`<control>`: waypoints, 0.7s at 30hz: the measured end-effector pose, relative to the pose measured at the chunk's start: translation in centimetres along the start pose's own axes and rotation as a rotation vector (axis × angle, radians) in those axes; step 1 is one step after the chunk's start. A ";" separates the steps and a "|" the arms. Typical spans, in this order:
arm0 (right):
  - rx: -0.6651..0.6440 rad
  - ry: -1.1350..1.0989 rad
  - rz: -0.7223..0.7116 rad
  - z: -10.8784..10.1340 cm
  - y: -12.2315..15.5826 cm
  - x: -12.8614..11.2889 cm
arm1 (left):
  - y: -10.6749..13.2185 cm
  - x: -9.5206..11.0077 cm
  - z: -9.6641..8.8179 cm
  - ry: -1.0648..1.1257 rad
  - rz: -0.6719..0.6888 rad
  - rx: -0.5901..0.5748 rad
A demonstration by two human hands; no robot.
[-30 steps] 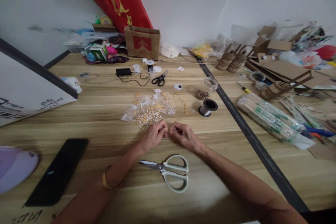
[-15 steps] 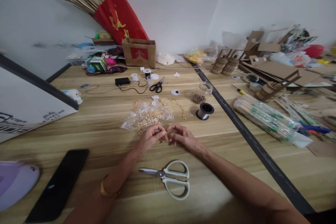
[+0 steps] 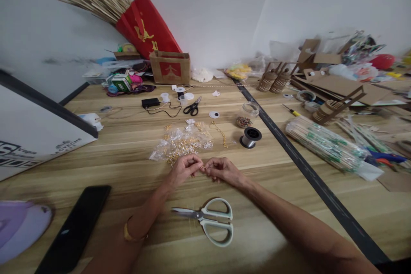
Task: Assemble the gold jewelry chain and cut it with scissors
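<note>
My left hand (image 3: 183, 171) is closed in a pinch at the middle of the table. Fingertip to fingertip with it, my right hand (image 3: 226, 172) pinches too. Between them shows a small gold-coloured piece (image 3: 203, 168), too tiny to make out fully. Just beyond my left hand lies a pile of gold and silver jewellery findings (image 3: 184, 143) on and among clear plastic bags. A short gold chain (image 3: 219, 132) rests to the right of that pile. Nearer to me, below both hands, lie pale-handled scissors (image 3: 205, 218) with their blades pointing left.
A wire spool (image 3: 251, 138) and a jar of beads (image 3: 247, 115) stand right of the pile. Black scissors (image 3: 192, 107) lie farther back. A black phone (image 3: 73, 229) is at left. Bagged sticks (image 3: 326, 143) lie beyond the dark strip (image 3: 298, 167).
My right hand has closed in toward my left, and its fingers now pinch at the small gold-coloured piece. The view has shifted slightly; other things lie as before.
</note>
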State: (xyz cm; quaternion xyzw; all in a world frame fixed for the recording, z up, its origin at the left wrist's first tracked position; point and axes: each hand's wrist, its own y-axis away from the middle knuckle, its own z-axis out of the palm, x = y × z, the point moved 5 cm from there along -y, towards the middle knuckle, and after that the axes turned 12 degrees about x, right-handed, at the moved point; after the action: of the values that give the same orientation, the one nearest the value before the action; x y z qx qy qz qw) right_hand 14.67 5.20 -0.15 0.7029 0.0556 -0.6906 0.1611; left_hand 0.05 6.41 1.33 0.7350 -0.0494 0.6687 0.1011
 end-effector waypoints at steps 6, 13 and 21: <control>0.056 0.060 -0.012 -0.7 -0.2 -0.1 | -0.3 -0.2 -0.7 -0.051 0.007 0.022; 0.093 0.059 -0.055 -1.1 -0.4 0.0 | -0.4 -0.6 -0.9 -0.066 0.035 0.026; 0.231 0.094 -0.143 -2.1 -0.8 0.4 | -0.7 -0.8 -1.5 -0.149 0.000 -0.034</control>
State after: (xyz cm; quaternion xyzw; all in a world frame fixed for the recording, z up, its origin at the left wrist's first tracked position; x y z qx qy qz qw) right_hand 16.47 6.58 -0.71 0.7427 0.0332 -0.6683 0.0266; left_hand -1.37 7.34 0.57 0.7809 -0.0681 0.6113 0.1094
